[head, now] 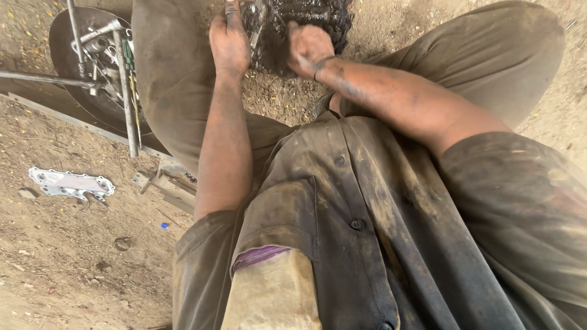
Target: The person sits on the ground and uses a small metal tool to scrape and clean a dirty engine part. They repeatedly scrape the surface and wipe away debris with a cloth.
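Observation:
A black, greasy engine part (299,27) with metal fittings sits on the dirt between my knees at the top of the head view. My left hand (229,36) rests flat against its left side, fingers pointing up. My right hand (309,49) is curled into a fist against the part's lower front, with a dark band on the wrist; whatever it grips is hidden under the fingers. Both forearms are smeared with grease. My dirty button shirt fills the lower half of the view.
A round metal pan (76,67) holding sockets and wrenches lies at the top left, with a long T-handle wrench (125,91) across it. A flat silver gasket plate (70,183) lies on the sandy ground at left. A metal bracket (168,186) sits by my left leg.

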